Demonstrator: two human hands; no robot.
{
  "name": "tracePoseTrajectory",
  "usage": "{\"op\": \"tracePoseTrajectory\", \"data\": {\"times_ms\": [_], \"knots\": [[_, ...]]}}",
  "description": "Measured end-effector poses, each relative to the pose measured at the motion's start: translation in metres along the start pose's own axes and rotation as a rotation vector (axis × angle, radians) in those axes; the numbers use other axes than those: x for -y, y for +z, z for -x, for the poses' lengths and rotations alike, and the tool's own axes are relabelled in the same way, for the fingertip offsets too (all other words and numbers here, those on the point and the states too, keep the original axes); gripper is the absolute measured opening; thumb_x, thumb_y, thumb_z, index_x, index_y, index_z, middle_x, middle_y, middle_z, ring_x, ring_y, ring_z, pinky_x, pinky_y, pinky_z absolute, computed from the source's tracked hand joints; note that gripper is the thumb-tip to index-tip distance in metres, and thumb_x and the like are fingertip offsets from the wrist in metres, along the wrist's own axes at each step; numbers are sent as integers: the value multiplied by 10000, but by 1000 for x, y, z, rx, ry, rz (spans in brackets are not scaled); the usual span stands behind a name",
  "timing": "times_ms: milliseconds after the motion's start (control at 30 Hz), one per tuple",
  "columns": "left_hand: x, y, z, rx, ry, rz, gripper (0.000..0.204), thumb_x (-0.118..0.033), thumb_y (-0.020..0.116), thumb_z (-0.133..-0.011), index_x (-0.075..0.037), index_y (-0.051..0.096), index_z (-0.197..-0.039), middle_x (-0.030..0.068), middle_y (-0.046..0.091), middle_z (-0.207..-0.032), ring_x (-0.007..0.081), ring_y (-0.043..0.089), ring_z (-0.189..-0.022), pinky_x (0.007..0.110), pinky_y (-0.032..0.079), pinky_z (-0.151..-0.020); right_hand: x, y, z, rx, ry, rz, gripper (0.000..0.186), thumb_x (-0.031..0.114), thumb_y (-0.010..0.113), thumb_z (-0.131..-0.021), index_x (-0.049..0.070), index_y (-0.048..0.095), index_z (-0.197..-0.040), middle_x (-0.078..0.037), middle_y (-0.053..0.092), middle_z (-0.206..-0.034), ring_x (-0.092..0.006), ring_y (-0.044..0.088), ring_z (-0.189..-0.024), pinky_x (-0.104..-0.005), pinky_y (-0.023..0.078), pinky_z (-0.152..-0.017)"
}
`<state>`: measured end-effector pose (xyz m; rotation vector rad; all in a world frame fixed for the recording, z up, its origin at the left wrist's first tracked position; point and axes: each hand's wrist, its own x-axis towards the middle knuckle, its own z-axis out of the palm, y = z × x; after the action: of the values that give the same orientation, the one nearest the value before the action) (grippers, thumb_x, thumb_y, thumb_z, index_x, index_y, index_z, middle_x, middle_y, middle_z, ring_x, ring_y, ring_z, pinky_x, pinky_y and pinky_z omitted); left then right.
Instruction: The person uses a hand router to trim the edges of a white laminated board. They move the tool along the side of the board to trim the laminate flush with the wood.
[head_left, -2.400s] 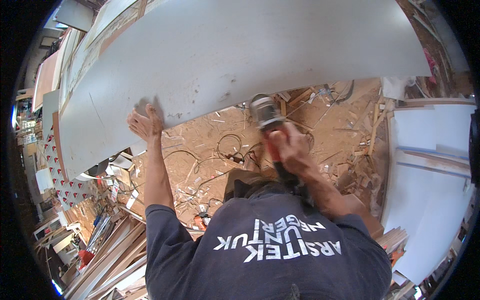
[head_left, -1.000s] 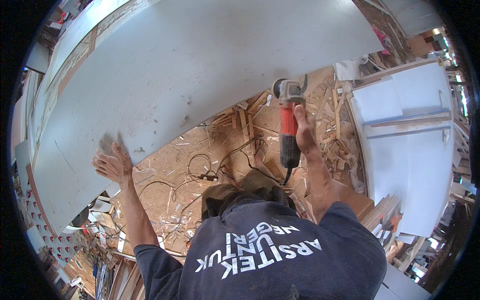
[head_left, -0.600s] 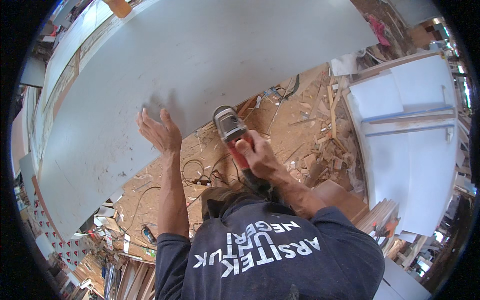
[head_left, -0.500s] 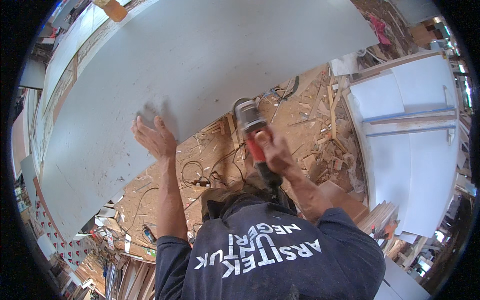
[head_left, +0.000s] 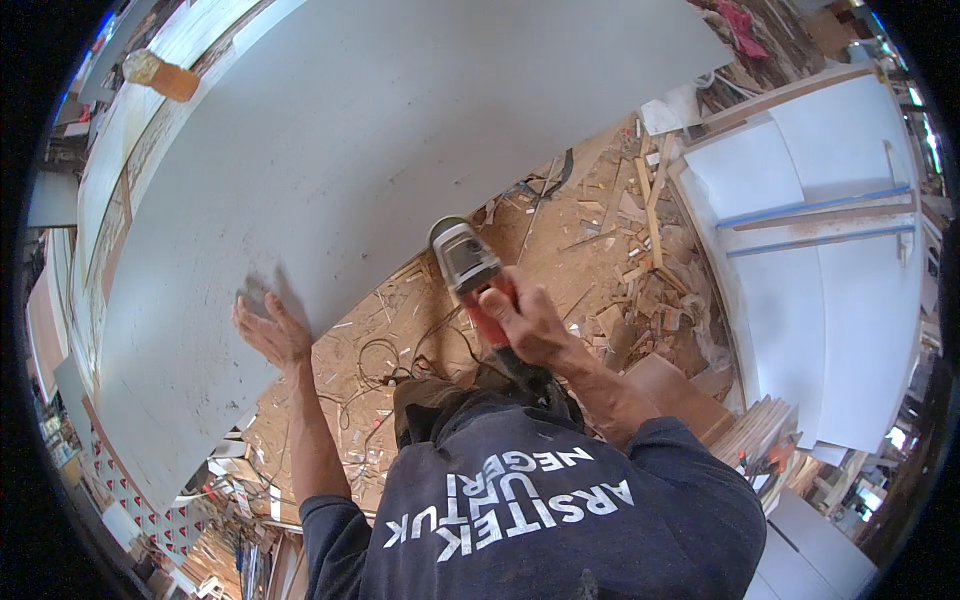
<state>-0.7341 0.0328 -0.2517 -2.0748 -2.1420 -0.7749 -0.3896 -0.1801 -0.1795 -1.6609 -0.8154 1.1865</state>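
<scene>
My right hand (head_left: pixel 535 325) is wrapped round an angle grinder (head_left: pixel 490 318) with a red body, a grey metal head and a dark rear end. Its rounded front end sits at the near edge of a large pale grey panel (head_left: pixel 330 130); whether it touches the panel I cannot tell. Farther left along that same edge is my left hand (head_left: pixel 272 330), fingers spread over the panel and holding nothing. A shadow falls on the panel beside those fingers. Small specks of debris dot the grey surface.
Wood offcuts (head_left: pixel 650 225) and dark cables (head_left: pixel 380 360) litter the brown floor below the panel. To the right lie white panels (head_left: pixel 775 320) with blue strips. An orange-brown bottle-like object (head_left: pixel 165 77) rests beyond the panel at far left. Stacked boards (head_left: pixel 755 440) stand at lower right.
The grinder and my right hand have moved left and slightly nearer to me. My left hand has also shifted left and nearer. The whole view has turned somewhat.
</scene>
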Motion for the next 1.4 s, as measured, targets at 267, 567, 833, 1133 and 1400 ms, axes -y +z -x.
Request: {"op": "tracePoseTrajectory", "data": {"times_ms": [267, 567, 833, 1133, 1400], "knots": [[-3, -2, 2, -1, 53, 10, 747, -545, 477, -1039, 63, 410, -1467, 274, 432, -1489, 420, 385, -1406, 526, 302, -1173, -15, -78, -31, -213, -77, -211, 448, 441, 530, -1065, 28, 625, -1209, -45, 666, -998, -140, 606, -903, -320, 521, -772], [-7, -5, -3, -9, 95, 13, 699, -529, 474, -1044, 42, 466, -1446, 269, 488, -1449, 419, 425, -1375, 520, 306, -1175, -16, -127, -46, -264, -2, -356, 479, 502, 556, -1038, 50, 662, -1156, -20, 650, -877, -98, 583, -756, -292, 499, -663], [-8, -8, -4, 43, 76, 66, 734, -568, 477, -1030, 50, 495, -1424, 282, 510, -1443, 415, 449, -1361, 525, 334, -1151, -13, -108, -36, -111, -37, -219, 542, 539, 553, -1034, 36, 607, -1228, 17, 608, -996, -101, 532, -889, -269, 469, -792], [17, 10, -5, 32, 224, -66, 721, -543, 426, -1061, 66, 454, -1446, 268, 468, -1503, 400, 419, -1408, 536, 319, -1158, -26, -244, -77, -520, -101, -324, 412, 403, 522, -1081, 33, 697, -1130, -4, 658, -1050, -115, 584, -986, -293, 485, -866], [62, -45, 73, 68, 306, -1, 820, -445, 684, -928, 0, 368, -1539, 227, 380, -1597, 402, 274, -1521, 552, 154, -1240, -46, -145, -7, -500, -174, -284, 459, 382, 490, -1072, -11, 663, -1234, -96, 672, -1193, -234, 636, -1080, -391, 493, -990]]}}
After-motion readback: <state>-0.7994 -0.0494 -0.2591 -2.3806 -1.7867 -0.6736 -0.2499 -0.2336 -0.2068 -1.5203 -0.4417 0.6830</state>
